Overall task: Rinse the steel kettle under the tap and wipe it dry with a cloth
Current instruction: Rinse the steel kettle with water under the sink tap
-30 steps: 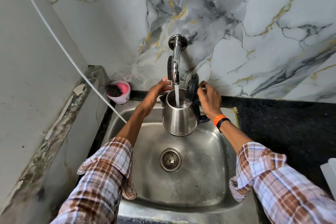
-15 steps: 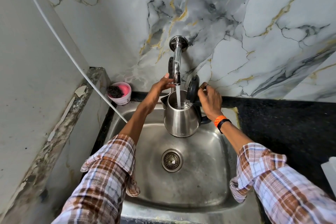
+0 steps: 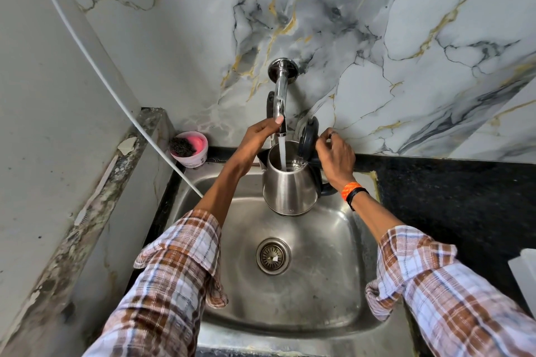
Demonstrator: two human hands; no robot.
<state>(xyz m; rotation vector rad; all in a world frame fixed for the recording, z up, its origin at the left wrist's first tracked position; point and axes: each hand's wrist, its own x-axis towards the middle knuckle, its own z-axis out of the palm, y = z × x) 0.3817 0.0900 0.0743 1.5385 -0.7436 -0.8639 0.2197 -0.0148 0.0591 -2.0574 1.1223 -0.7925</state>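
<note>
While water fills kettle (image 3: 290, 188), handle hidden — right hand (image 3: 336, 158) covers it.

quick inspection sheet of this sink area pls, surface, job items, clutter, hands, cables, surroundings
surface: steel sink, drain uncovered; black countertop on its right
job's things: steel kettle held above the basin, lid open, tap running into it; no cloth seen
clutter: pink tub with a dark scrubber at the sink's back left corner
grippers: left hand at the tap; right hand at the kettle's handle
cables: white hose running down to the sink
surroundings: marble-patterned wall
</note>
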